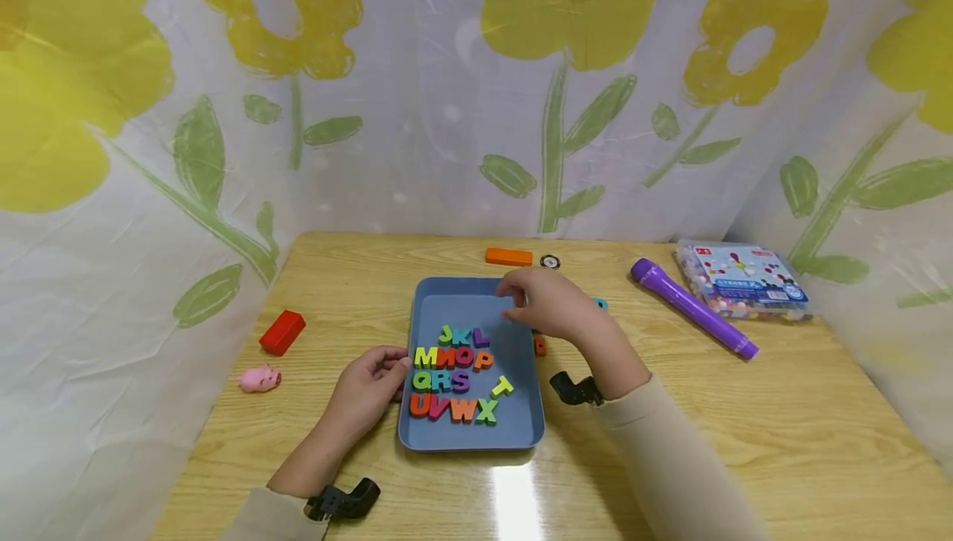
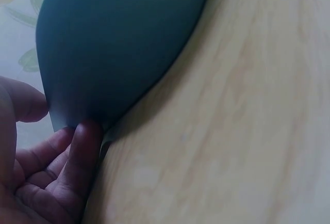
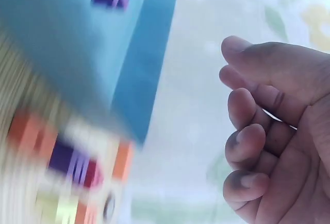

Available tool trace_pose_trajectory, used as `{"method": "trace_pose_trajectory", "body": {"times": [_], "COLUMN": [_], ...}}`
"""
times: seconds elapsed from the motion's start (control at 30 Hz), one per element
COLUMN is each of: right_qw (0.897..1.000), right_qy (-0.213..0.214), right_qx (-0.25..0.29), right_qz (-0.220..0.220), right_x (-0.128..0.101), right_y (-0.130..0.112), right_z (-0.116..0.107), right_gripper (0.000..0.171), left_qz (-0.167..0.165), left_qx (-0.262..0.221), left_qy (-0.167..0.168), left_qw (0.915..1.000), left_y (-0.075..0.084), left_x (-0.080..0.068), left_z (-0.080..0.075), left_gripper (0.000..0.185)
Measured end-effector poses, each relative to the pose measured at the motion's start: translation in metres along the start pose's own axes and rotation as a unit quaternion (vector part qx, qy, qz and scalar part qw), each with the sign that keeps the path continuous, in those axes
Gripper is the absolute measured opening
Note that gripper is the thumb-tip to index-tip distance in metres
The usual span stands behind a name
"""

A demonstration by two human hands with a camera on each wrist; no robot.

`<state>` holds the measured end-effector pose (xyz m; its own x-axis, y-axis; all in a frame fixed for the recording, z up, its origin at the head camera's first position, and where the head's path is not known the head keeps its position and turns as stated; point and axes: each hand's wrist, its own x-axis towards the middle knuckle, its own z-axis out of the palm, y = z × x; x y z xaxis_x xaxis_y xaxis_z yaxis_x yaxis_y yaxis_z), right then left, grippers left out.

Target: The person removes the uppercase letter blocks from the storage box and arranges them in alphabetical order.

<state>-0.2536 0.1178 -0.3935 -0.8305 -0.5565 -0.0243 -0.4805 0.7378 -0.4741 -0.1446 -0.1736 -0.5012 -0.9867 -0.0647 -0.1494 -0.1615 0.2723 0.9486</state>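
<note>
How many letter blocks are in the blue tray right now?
14 in the blue tray: JKL, MNOP, QRS, T, UVWX; right hand may hide more.

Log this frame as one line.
left hand: holds blue tray left edge | right hand: hovers over tray, empty | letters: in tray

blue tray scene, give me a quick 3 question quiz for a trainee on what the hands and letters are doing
1. True or false: the left hand touches the edge of the blue tray.
2. Which letter lies tilted, apart from its row? A) T B) M C) X
3. Fill in: the right hand hovers over the tray's ____ right part, holding nothing visible.

Key: 1 true; 2 A; 3 far
</note>
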Motion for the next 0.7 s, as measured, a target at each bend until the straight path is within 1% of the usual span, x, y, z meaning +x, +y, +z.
{"method": "trace_pose_trajectory", "body": {"times": [0.17, 0.3, 0.47, 0.6, 0.7], "right_qw": [0.997, 0.992, 0.989, 0.989, 0.989], "right_qy": [-0.069, -0.111, -0.129, -0.129, -0.127], "right_qx": [-0.036, -0.062, -0.070, -0.072, -0.074], "right_qz": [-0.016, -0.018, -0.004, 0.016, 0.019], "right_x": [0.036, 0.055, 0.064, 0.068, 0.070], "right_y": [-0.028, -0.041, -0.045, -0.045, -0.046], "right_z": [0.024, 0.043, 0.055, 0.060, 0.062], "right_gripper": [0.028, 0.027, 0.026, 0.025, 0.024], "left_qz": [-0.001, -0.001, 0.003, 0.003, 0.001], "left_qx": [-0.007, -0.009, -0.013, -0.013, -0.012], "left_qy": [-0.002, -0.003, -0.005, -0.006, -0.004], "left_qw": [1.0000, 1.0000, 0.9999, 0.9999, 0.9999], "left_y": [0.000, 0.000, 0.000, 0.000, 0.000], "left_x": [0.000, 0.000, -0.001, -0.001, -0.001], "left_z": [0.000, -0.001, -0.001, -0.001, -0.001], "left_gripper": [0.033, 0.033, 0.035, 0.036, 0.035]}}
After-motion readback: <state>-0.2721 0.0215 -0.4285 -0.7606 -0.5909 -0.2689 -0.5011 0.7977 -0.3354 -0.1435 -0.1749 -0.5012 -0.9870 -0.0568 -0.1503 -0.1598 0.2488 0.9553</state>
